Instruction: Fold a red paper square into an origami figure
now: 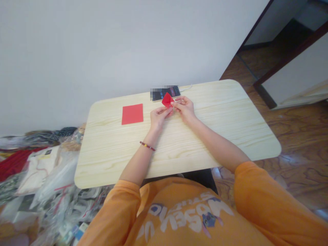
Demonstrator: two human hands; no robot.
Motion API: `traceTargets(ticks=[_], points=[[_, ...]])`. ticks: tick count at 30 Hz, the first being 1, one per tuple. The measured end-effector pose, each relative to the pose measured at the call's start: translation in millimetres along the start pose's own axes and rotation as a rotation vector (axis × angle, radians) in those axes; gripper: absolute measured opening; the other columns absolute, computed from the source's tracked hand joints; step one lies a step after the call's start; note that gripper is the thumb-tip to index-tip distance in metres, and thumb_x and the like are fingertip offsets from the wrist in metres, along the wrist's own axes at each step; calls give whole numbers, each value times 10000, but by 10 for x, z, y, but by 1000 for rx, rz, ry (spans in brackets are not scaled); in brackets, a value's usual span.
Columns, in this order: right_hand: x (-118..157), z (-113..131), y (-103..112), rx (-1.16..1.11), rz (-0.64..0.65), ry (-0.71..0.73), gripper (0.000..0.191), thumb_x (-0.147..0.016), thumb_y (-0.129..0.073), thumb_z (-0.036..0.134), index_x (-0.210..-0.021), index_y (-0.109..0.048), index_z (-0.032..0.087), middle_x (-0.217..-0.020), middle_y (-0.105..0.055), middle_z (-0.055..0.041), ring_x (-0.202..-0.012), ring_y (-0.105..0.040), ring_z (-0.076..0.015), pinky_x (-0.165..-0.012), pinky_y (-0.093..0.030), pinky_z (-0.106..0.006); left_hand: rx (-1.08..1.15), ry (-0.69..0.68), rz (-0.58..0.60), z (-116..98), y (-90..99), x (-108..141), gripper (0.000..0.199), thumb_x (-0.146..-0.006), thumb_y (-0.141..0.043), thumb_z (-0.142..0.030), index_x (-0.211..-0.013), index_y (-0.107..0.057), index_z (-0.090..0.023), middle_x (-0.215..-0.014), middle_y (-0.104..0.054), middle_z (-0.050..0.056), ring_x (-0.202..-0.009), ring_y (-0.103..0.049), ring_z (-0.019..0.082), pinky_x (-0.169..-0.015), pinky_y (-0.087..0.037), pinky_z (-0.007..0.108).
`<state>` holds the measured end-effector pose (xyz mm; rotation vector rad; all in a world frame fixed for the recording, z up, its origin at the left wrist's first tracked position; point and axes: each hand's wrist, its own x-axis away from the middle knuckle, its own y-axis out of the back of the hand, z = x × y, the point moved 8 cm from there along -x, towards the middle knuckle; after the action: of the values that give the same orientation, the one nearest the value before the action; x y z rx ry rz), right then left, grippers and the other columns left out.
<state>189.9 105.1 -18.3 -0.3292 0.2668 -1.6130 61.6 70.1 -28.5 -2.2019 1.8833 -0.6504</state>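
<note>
Landmark is the light wood table (pixel 220 118), everything placed off it. The left hand (pixel 158 118) and right hand (pixel 183 108) sit close together just short of the table's far edge, near its middle. Both are narrow, pinching the folded red paper (pixel 167 100) between them. The fingertips (pixel 172 104) of the right hand press its lower right side, and the left hand's fingertips (pixel 167 111) meet its lower edge. The paper is a small, pointed, diamond-like shape, tilted up off the table, with its exact folds too small to make out.

Also on the table, left of the hands, a flat red paper square (pixel 132 114) lies on its own, well apart from them. A black phone (pixel 166 93) lies at the far edge, just behind the folded paper, part of it pixelated, with a white cable (pixel 186 87) running off to the right along that edge. A beaded bracelet (pixel 147 146) circles the left wrist. Orange sleeves (pixel 266 201) cover the upper arms at the table's near edge. Plastic bags (pixel 55 184) are heaped on the floor off the table's left side.
</note>
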Motion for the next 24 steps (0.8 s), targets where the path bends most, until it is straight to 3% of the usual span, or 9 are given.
traceTargets(ticks=[9, 15, 24], points=[[-6, 9, -43, 37, 64, 35, 421, -496, -865, 336, -735, -550, 195, -484, -568, 79, -420, -469, -58, -432, -365, -191, -34, -6, 24, 8, 2, -19, 318, -516, -880, -281, -750, -729, -127, -728, -722, 39, -613, -637, 107, -718, -532, 268], [5, 1, -99, -2, 144, -3, 453, -495, -848, 325, -871, -634, 190, -679, -690, 27, -549, -563, -77, -503, -422, -202, 11, 44, 21, 2, 48, -58, 269, -562, -856, -242, -776, -728, -141, -753, -721, 34, -620, -626, 86, -718, -518, 244], [3, 2, -72, -4, 115, 15, 377, -516, -811, 248, -821, -597, 189, -563, -631, 62, -458, -471, -53, -460, -346, -194, 8, 50, 63, -3, 13, -50, 229, -563, -850, -234, -719, -717, -133, -676, -683, 7, -592, -595, 73, -688, -495, 231]])
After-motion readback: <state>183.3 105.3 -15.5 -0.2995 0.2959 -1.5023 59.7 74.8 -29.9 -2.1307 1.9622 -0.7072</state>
